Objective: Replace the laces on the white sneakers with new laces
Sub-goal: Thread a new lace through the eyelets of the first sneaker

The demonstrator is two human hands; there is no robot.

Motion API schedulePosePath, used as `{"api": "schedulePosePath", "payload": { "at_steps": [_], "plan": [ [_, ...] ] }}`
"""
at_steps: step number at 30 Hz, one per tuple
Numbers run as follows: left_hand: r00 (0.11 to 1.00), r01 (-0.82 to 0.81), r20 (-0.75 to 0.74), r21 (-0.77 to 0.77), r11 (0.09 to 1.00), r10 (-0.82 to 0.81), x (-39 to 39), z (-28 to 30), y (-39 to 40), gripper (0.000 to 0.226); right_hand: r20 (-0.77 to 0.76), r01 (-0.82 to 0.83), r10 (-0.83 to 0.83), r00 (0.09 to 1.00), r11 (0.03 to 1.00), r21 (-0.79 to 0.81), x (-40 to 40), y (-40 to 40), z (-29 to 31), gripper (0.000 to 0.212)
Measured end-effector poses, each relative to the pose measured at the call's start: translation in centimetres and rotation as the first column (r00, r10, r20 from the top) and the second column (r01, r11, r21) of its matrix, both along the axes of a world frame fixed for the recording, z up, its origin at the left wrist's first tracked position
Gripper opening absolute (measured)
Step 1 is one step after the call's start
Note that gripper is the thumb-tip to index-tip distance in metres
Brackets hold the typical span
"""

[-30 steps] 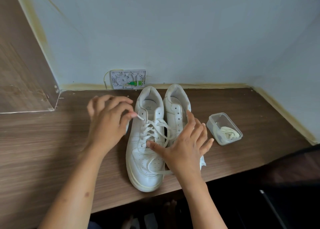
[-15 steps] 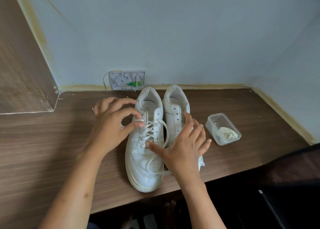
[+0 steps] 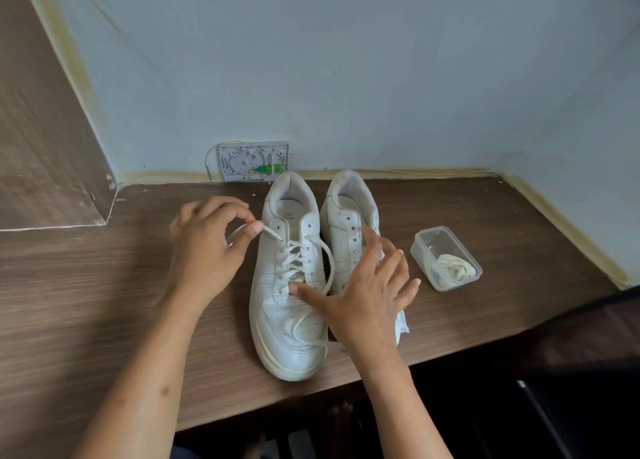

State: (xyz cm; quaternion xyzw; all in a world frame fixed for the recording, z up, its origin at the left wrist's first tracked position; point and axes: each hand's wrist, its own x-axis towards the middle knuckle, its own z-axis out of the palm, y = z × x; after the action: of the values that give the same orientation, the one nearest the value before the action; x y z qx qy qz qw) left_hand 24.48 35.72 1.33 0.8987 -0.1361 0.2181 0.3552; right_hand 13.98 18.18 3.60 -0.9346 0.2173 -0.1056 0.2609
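Lace pinched by left hand.

Right hand covers the toe half of the right sneaker; only heel and upper eyelets show. Lace end vanishes inside left hand pinch, at 9 o'clock of the left sneaker. Insole print too small to read. Container contents: tangled, count unclear. Both forearms cut off at bottom edge.

Single head-worn wide-angle view, forward and down, close over the wooden desk against the wall.
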Motion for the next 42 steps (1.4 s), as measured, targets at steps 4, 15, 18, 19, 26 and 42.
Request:
{"api": "schedulePosePath", "payload": {
  "at_steps": [4,15,18,19,26,42],
  "plan": [
    [1.0,0.007,0.021,-0.032,0.999,-0.006,0.3,0.1,1.0,0.039,0.05,-0.064,0.063,0.997,0.998,0.017,-0.4,-0.4,0.3,0.115],
    [1.0,0.016,0.015,-0.085,0.996,-0.015,0.0,0.7,1.5,0.017,0.214,-0.023,-0.026,0.976,0.975,0.223,-3.0,-7.9,2.5,0.013],
    [0.999,0.039,0.013,-0.087,0.995,-0.038,0.0,0.6,1.3,0.017,0.069,0.024,-0.041,0.997,0.972,0.234,-4.2,-10.1,3.0,0.018],
    [0.999,0.045,0.016,-0.085,0.995,-0.044,-0.1,0.6,1.2,0.014,-0.008,0.034,-0.033,0.999,0.97,0.24,-4.7,-10.9,3.1,0.018],
    [0.997,0.074,0.001,-0.05,0.996,-0.074,-0.3,0.6,0.9,0.009,-0.326,0.18,-0.097,0.94,0.955,0.236,-5.1,-12.4,1.4,0.011],
    [0.971,0.225,0.084,0.005,0.974,-0.224,-0.3,0.1,0.0,0.028,-0.319,0.222,-0.187,0.929,0.972,0.078,-2.2,-9.7,-0.6,0.01]
  ]
}}
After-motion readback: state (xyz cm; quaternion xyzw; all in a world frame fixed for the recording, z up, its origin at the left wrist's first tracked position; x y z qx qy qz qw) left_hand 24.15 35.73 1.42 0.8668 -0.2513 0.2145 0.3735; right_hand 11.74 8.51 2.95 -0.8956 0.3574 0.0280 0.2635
